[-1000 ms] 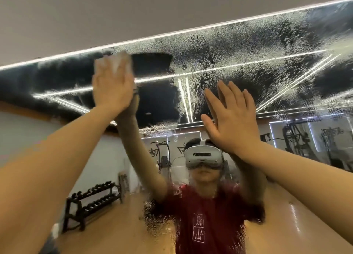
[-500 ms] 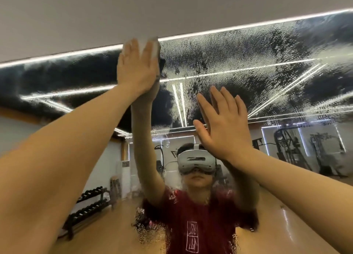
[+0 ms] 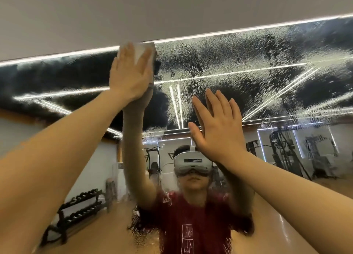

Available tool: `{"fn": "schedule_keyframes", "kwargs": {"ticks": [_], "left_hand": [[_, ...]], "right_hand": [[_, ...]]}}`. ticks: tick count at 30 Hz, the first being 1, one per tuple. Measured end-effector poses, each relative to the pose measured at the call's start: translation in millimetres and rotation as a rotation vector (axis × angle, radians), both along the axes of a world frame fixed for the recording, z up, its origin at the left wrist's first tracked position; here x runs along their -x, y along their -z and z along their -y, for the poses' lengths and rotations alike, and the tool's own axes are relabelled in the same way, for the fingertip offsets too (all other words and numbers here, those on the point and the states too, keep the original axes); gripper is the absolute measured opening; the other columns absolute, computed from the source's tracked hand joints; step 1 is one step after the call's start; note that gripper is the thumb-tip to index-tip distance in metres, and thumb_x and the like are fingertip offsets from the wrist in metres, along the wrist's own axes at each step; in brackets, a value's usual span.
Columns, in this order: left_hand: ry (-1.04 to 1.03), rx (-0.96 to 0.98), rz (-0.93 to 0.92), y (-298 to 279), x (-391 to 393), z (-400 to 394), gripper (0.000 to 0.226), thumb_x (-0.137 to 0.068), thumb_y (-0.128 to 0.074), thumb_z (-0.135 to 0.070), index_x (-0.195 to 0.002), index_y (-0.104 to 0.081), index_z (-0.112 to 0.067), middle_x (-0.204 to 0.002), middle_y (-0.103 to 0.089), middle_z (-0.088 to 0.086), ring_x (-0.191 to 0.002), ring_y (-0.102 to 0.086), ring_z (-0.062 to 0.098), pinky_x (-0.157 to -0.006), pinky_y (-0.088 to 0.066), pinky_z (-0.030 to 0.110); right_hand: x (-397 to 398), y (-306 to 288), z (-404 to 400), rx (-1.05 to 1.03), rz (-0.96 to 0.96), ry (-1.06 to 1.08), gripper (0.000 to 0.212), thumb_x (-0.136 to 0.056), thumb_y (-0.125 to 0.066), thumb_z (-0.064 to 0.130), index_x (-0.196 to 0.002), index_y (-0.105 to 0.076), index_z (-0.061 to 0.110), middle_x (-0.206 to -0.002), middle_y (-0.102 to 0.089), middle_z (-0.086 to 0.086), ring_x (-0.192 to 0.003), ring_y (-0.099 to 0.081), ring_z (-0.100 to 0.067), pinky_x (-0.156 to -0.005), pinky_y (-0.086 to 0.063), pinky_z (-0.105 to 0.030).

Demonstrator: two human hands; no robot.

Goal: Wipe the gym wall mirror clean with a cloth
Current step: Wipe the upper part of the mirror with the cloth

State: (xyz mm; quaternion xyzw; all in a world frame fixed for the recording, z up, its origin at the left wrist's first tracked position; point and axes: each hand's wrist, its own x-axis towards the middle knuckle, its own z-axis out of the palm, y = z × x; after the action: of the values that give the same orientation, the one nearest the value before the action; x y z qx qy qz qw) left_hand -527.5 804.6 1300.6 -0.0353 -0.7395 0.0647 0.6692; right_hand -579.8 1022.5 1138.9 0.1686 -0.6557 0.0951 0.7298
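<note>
Your left hand [image 3: 129, 77] is raised high, its fingers [image 3: 124, 56] straight and spread, pressing a pale cloth [image 3: 141, 50] flat against the mirror [image 3: 248, 77] right at its top edge, where the glass meets the grey wall [image 3: 172, 9] above. The cloth shows only above and between those fingers. Your right hand [image 3: 217, 127] is lower and to the right, palm toward the glass, fingers straight and close together, holding nothing; you cannot tell from here whether it touches the mirror. To the right of the cloth, the upper glass is covered in wet streaks and droplets. Lower down the mirror reflects you in a white headset [image 3: 193, 163] and red shirt [image 3: 191, 225], a dumbbell rack [image 3: 76, 211] on the left and gym machines [image 3: 282, 154] on the right.
</note>
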Motion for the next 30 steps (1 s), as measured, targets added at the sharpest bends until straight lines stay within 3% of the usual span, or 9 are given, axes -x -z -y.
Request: {"fn": "schedule_keyframes", "kwargs": {"ticks": [2, 6, 8, 13, 16, 20, 25, 30], "left_hand": [[-0.005, 0.076, 0.003, 43.4, -0.6, -3.0, 0.052, -0.105, -0.017, -0.049, -0.155, -0.019, -0.035, -0.161, -0.014, 0.019, -0.149, -0.014, 0.039, -0.120, -0.016, 0.052], [0.016, 0.078, 0.092, 159.1, -7.4, 5.0, 0.060, -0.101, -0.008, -0.053, -0.158, -0.013, -0.036, -0.166, -0.002, 0.010, -0.153, 0.003, 0.024, -0.121, 0.001, 0.038], [0.010, 0.057, 0.125, 170.6, -7.0, 7.9, 0.061, -0.099, -0.006, -0.055, -0.158, -0.012, -0.038, -0.166, 0.000, 0.008, -0.153, 0.005, 0.022, -0.120, 0.005, 0.036], [-0.002, -0.057, 0.031, 70.0, -0.2, -13.7, 0.053, -0.105, -0.017, -0.046, -0.157, -0.011, -0.036, -0.166, 0.000, 0.013, -0.152, 0.002, 0.030, -0.123, -0.002, 0.048], [0.040, -0.140, 0.060, -1.2, 0.9, -30.9, 0.053, -0.105, -0.013, -0.047, -0.156, -0.008, -0.039, -0.165, 0.004, 0.015, -0.152, 0.006, 0.032, -0.123, 0.001, 0.050], [0.019, -0.128, 0.103, -14.0, 2.5, -36.9, 0.052, -0.105, -0.011, -0.048, -0.156, -0.004, -0.042, -0.165, 0.008, 0.016, -0.152, 0.010, 0.033, -0.123, 0.003, 0.050], [0.010, -0.053, 0.054, 57.8, -0.2, -34.5, 0.053, -0.105, -0.014, -0.050, -0.157, -0.009, -0.041, -0.166, 0.001, 0.013, -0.153, 0.005, 0.030, -0.123, -0.001, 0.047], [0.046, 0.054, 0.062, 192.1, 3.0, -29.4, 0.057, -0.102, -0.017, -0.048, -0.158, -0.017, -0.035, -0.166, -0.006, 0.015, -0.153, -0.001, 0.029, -0.123, -0.007, 0.047]], "right_hand": [[0.0, 0.3, -0.2, -0.001, 0.006, -0.003, 0.065, -0.095, -0.034, 0.055, -0.152, -0.038, 0.024, -0.159, -0.031, -0.012, -0.148, -0.023, -0.032, -0.119, -0.010, -0.051], [-1.5, 1.1, -0.2, -0.003, 0.031, -0.003, 0.065, -0.095, -0.034, 0.055, -0.153, -0.036, 0.025, -0.161, -0.027, -0.011, -0.149, -0.019, -0.031, -0.120, -0.008, -0.050], [-2.3, 1.1, 0.1, -0.004, 0.036, 0.002, 0.065, -0.095, -0.033, 0.055, -0.153, -0.035, 0.024, -0.161, -0.027, -0.012, -0.149, -0.019, -0.032, -0.120, -0.008, -0.051], [-0.6, 0.4, 1.1, -0.002, 0.012, 0.002, 0.065, -0.095, -0.032, 0.055, -0.152, -0.038, 0.023, -0.159, -0.030, -0.013, -0.148, -0.022, -0.033, -0.119, -0.011, -0.052], [-0.2, -0.8, 0.7, 0.001, -0.003, 0.005, 0.064, -0.096, -0.033, 0.055, -0.151, -0.039, 0.024, -0.159, -0.031, -0.013, -0.148, -0.023, -0.033, -0.119, -0.013, -0.053], [-0.9, 0.5, 0.6, 0.001, -0.001, 0.003, 0.064, -0.096, -0.033, 0.055, -0.152, -0.038, 0.024, -0.159, -0.031, -0.013, -0.148, -0.023, -0.033, -0.120, -0.013, -0.053], [0.1, -0.2, 0.3, -0.002, -0.016, -0.007, 0.064, -0.095, -0.035, 0.053, -0.151, -0.040, 0.023, -0.158, -0.033, -0.014, -0.147, -0.025, -0.035, -0.119, -0.013, -0.053], [0.8, 0.9, 1.1, -0.003, -0.030, -0.006, 0.064, -0.095, -0.035, 0.053, -0.151, -0.040, 0.021, -0.157, -0.033, -0.015, -0.147, -0.025, -0.035, -0.118, -0.013, -0.053]]}}
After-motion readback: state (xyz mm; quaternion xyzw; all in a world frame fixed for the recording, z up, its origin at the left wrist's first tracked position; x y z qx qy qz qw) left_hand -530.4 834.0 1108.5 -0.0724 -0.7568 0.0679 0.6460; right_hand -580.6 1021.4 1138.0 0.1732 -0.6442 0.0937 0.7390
